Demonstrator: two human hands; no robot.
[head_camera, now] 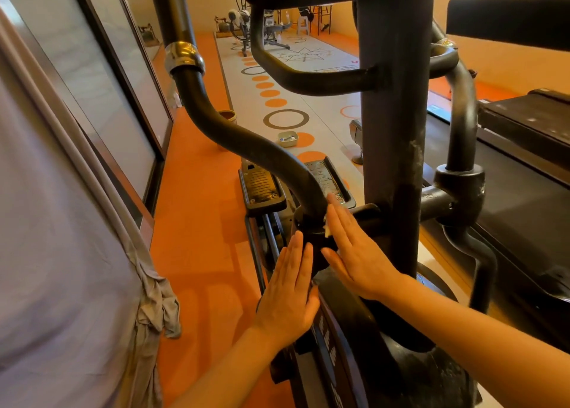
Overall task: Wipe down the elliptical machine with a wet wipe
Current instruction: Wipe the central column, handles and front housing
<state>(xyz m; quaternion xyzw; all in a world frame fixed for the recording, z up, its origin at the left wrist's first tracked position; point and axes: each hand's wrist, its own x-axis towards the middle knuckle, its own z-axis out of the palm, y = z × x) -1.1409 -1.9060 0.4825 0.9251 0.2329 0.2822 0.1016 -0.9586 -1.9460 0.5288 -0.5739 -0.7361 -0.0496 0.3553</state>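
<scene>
We saw both hands flat on the elliptical machine [391,136] at its black pivot hub [308,222]. Left hand [288,296] fingers straight, holding nothing. Right hand [354,250] fingers straight, pressing wet wipe [327,231] against hub. Lettering on the flywheel cover [339,340] unreadable.

small tray [287,138] on orange floor [197,222]; grey curtain [61,253] left.

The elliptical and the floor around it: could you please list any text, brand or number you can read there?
None can be read.
Flywheel housing: pale lettering, too blurred.
Foot pedal: embossed marks, illegible.
Floor mat: circles and a star pattern; any writing too small.
</scene>
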